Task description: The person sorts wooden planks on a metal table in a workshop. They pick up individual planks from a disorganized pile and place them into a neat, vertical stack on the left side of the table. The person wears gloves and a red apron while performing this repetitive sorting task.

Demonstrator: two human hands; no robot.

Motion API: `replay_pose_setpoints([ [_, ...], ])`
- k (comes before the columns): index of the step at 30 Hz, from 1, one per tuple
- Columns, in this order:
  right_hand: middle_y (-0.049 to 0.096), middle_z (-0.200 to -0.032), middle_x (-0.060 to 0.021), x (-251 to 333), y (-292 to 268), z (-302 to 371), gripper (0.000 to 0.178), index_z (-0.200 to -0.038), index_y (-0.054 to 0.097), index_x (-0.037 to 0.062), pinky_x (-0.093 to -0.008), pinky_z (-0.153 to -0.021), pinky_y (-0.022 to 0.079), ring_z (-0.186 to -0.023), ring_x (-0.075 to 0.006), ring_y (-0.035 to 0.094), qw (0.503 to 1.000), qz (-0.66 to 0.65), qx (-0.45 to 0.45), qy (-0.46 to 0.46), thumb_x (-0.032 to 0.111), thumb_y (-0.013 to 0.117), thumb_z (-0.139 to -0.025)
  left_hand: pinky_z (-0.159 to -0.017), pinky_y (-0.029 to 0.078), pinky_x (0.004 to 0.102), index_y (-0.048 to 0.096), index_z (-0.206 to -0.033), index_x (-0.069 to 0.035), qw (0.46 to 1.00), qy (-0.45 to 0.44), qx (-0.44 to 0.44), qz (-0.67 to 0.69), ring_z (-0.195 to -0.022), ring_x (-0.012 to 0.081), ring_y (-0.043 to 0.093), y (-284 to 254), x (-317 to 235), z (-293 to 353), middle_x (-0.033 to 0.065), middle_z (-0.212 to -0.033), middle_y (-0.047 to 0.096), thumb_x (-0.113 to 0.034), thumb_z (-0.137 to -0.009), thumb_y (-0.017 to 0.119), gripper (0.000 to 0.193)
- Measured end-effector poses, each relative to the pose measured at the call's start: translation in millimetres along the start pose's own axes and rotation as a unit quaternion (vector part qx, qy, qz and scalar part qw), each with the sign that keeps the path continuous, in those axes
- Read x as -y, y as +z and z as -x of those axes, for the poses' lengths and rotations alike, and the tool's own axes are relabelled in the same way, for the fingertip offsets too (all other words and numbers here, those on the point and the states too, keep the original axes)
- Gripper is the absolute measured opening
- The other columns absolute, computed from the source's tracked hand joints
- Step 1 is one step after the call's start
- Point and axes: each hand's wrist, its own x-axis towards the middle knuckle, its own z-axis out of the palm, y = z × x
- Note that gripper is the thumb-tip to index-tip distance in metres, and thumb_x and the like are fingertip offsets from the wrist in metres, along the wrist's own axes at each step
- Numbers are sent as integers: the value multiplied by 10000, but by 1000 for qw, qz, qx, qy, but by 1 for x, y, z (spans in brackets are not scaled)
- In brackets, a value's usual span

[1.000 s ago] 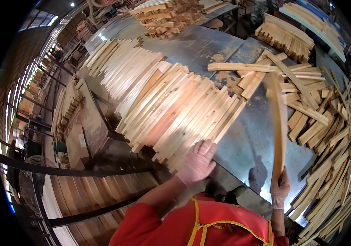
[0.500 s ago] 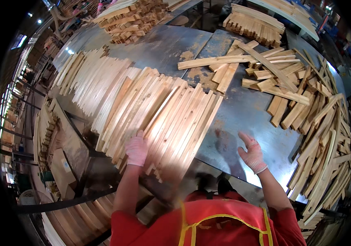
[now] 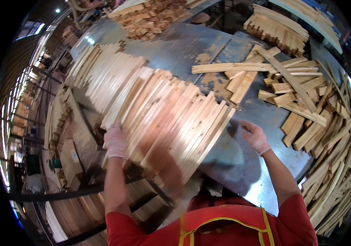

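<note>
A long row of pale wooden strips (image 3: pixel 175 119) lies side by side across the metal table, slanting from the near edge toward the far side. At the near ends of the strips, toward the left, is my left hand (image 3: pixel 115 142) in a pale knitted glove. Motion blurs its fingers, so their grip does not show clearly. My right hand (image 3: pixel 255 137), gloved alike, hovers over bare metal just right of the row. Its fingers are loosely bent and apart from the thumb, with nothing between them.
A jumbled heap of wooden pieces (image 3: pixel 302 90) covers the table's right side. Stacked lumber (image 3: pixel 151 20) stands at the far left, another stack (image 3: pixel 276 30) at the far right. Sawdust (image 3: pixel 216 84) lies on the metal table (image 3: pixel 183 41). A dark metal rail (image 3: pixel 61 196) runs at lower left.
My left hand has moved left along the near ends of the strips. My right hand stays over the bare metal, its fingers more bent. The whole view has shifted, moving the scene rightward.
</note>
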Motion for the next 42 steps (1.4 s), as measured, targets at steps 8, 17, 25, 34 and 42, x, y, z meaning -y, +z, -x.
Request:
replay_pose_setpoints([
  [8, 721, -1296, -200, 37, 17, -107, 570, -1425, 646, 121, -423, -1058, 524, -1206, -391, 678, 984, 158, -77, 28, 222, 708, -867, -898, 534, 529, 628, -1300, -61, 966, 129, -222, 41, -1089, 363, 654, 43, -97, 27, 169, -1157, 657, -411, -942, 708, 507],
  [17, 667, -1411, -146, 108, 28, -20, 670, -1569, 448, -80, -330, -1043, 521, -1221, -208, 665, 950, -291, -102, -58, 163, 684, -991, -902, 531, 507, 643, -1343, -31, 905, 296, 233, 196, -1073, 349, 666, 8, -219, 113, 156, -1121, 696, -427, -1012, 618, 516],
  [25, 644, -1406, -283, 66, 196, 72, 670, -1538, 464, 13, -447, -1093, 472, -1318, -394, 616, 981, -169, 38, 88, 282, 692, -969, -819, 537, 478, 660, -1127, 3, 871, 419, -75, 247, -953, 401, 652, -11, -161, 7, 208, -1089, 674, -169, -963, 637, 239],
  [34, 693, -1328, -239, -13, 29, 128, 707, -1478, 557, 43, -435, -1106, 491, -1235, -395, 658, 960, -96, -194, 179, 358, 724, -867, -1162, 454, 507, 353, -1631, -34, 962, 206, 97, -151, -1351, 382, 593, 2, -100, 21, 213, -1548, 555, -481, -909, 748, 937],
  [42, 551, -1289, -223, -134, -188, 285, 634, -1331, 499, 64, -474, -1002, 518, -1199, -405, 606, 691, 329, -502, 402, 236, 787, -794, -1189, 418, 494, 482, -1536, 8, 892, 393, 84, 209, -1390, 399, 525, -2, -249, 123, 248, -1496, 562, -345, -894, 777, 790],
])
